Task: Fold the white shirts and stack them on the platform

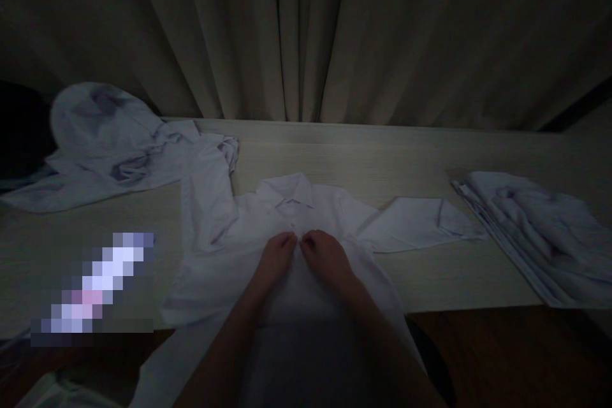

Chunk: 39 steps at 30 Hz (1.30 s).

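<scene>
Pinching at the placket, left hand [277,254] and right hand [322,252] meet fingertip to fingertip on the shirt [287,229], each grip narrow on cloth just below the collar. Shirt lies flat, centre of the surface [430,280], hem hanging off the near edge. Best kept taut, edges aligned, I'd say. Far left, a crumpled pile [105,140]; right, a folded stack [535,229], well apart. Nothing blocks the hands.

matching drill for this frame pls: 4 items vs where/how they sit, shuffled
Items:
1. shirt
2. crumpled pile
3. folded stack
4. curtain

Places:
A. right end of the table
B. hanging behind the table
C. spread flat at centre, left hand and right hand on its front
D. far left of the table

Pairs: 1-C, 2-D, 3-A, 4-B
</scene>
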{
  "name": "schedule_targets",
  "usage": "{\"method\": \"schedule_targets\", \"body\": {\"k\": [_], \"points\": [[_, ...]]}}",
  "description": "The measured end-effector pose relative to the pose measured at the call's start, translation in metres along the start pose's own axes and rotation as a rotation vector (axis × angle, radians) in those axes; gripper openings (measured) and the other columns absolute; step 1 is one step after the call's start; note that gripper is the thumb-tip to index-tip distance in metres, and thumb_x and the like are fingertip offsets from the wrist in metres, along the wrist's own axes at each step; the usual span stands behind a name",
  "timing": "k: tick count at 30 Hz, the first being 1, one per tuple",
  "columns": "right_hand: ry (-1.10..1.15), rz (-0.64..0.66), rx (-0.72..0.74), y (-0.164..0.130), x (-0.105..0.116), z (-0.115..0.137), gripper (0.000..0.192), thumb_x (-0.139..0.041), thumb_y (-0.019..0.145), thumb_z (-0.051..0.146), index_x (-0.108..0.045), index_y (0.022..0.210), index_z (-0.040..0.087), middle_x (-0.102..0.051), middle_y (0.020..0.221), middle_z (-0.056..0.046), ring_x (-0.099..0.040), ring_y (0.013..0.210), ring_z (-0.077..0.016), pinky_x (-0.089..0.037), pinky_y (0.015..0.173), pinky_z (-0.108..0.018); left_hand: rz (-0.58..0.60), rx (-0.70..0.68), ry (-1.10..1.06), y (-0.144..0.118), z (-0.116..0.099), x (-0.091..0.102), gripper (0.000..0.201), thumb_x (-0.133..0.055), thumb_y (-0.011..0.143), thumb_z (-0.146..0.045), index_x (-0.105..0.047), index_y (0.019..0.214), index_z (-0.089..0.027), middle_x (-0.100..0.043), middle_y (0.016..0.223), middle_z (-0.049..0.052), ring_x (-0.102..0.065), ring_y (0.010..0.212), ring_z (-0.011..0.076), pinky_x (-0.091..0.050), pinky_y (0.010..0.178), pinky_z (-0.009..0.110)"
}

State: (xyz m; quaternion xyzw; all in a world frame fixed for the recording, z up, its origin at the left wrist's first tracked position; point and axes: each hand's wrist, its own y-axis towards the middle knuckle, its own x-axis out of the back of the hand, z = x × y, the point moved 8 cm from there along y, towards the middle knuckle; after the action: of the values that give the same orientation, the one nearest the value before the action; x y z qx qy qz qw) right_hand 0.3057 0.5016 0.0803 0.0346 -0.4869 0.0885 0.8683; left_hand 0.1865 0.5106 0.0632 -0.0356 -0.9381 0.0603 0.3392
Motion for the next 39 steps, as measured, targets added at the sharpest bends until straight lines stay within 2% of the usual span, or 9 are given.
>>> {"method": "schedule_targets", "body": {"k": [3,7,9,13,17,21,28,33,39], "points": [[-0.024,-0.017,-0.009,0.001,0.001,-0.001,0.023,-0.039,0.089,0.028,-0.059,0.086,0.019,-0.064,0.088,-0.005,-0.057,0.082,-0.0139,-0.037,0.073,-0.025,-0.009,-0.027,0.035,-0.002,0.001,-0.003,0.031,-0.036,0.085,-0.034,-0.062,0.08,-0.017,-0.066,0.084,0.005,-0.058,0.08,0.0162,-0.042,0.076,0.028],[-0.025,-0.033,-0.01,0.001,0.003,-0.002,0.022,-0.038,0.089,0.025,-0.058,0.086,0.019,-0.064,0.087,-0.005,-0.057,0.08,-0.0135,-0.037,0.071,-0.025,-0.177,-0.007,0.211,-0.01,0.004,0.008,0.031,-0.043,0.084,-0.039,-0.055,0.105,-0.02,-0.064,0.094,0.005,-0.057,0.08,0.0166,-0.039,0.071,0.028],[-0.02,-0.032,-0.013,0.0,0.003,-0.003,0.022,-0.038,0.089,0.025,-0.058,0.086,0.018,-0.065,0.088,-0.005,-0.057,0.082,-0.0136,-0.037,0.072,-0.025,-0.223,-0.018,0.303,-0.013,0.001,0.011,0.028,-0.043,0.084,-0.04,-0.054,0.1,-0.021,-0.062,0.091,0.004,-0.056,0.075,0.016,-0.037,0.065,0.027],[-0.003,-0.031,-0.008,0.0,0.002,-0.003,0.023,-0.037,0.09,0.025,-0.059,0.087,0.018,-0.065,0.091,-0.006,-0.057,0.084,-0.014,-0.038,0.075,-0.025,-0.107,-0.051,0.368,-0.012,-0.004,0.003,0.03,-0.037,0.087,-0.039,-0.06,0.084,-0.021,-0.064,0.086,0.005,-0.056,0.075,0.0157,-0.036,0.064,0.027],[0.024,-0.028,0.001,0.001,0.002,-0.002,0.024,-0.036,0.09,0.023,-0.06,0.089,0.018,-0.065,0.093,-0.006,-0.057,0.086,-0.014,-0.038,0.077,-0.025,-0.054,0.002,0.293,-0.008,0.002,0.001,0.029,-0.041,0.084,-0.036,-0.066,0.089,-0.022,-0.068,0.092,0.005,-0.06,0.083,0.0179,-0.039,0.071,0.029],[0.025,-0.017,0.023,0.001,0.001,0.0,0.024,-0.035,0.091,0.023,-0.059,0.09,0.018,-0.065,0.093,-0.006,-0.057,0.086,-0.0139,-0.038,0.077,-0.025,-0.011,0.002,0.238,-0.006,0.008,-0.004,0.029,-0.042,0.083,-0.035,-0.068,0.087,-0.022,-0.07,0.09,0.006,-0.061,0.08,0.0176,-0.04,0.07,0.028],[-0.01,-0.004,0.048,0.001,0.001,0.003,0.023,-0.037,0.09,0.023,-0.059,0.088,0.018,-0.064,0.092,-0.005,-0.056,0.085,-0.0136,-0.037,0.076,-0.024,-0.006,-0.018,0.24,-0.007,0.008,-0.009,0.026,-0.043,0.082,-0.035,-0.065,0.082,-0.022,-0.069,0.085,0.005,-0.06,0.074,0.0159,-0.036,0.063,0.027],[-0.039,-0.006,-0.018,0.0,0.002,-0.002,0.025,-0.035,0.091,0.024,-0.059,0.09,0.019,-0.065,0.093,-0.006,-0.057,0.086,-0.0139,-0.037,0.074,-0.026,-0.064,-0.024,0.263,-0.007,0.004,-0.003,0.022,-0.043,0.081,-0.032,-0.062,0.081,-0.021,-0.066,0.081,0.004,-0.056,0.071,0.015,-0.035,0.062,0.027],[-0.133,0.003,-0.027,-0.001,0.0,-0.004,0.027,-0.032,0.093,0.027,-0.058,0.092,0.02,-0.065,0.094,-0.006,-0.058,0.084,-0.0151,-0.036,0.068,-0.027,-0.053,-0.005,0.265,-0.009,0.003,-0.002,0.02,-0.044,0.08,-0.03,-0.061,0.08,-0.019,-0.066,0.08,0.004,-0.056,0.071,0.0147,-0.035,0.062,0.027]]}}
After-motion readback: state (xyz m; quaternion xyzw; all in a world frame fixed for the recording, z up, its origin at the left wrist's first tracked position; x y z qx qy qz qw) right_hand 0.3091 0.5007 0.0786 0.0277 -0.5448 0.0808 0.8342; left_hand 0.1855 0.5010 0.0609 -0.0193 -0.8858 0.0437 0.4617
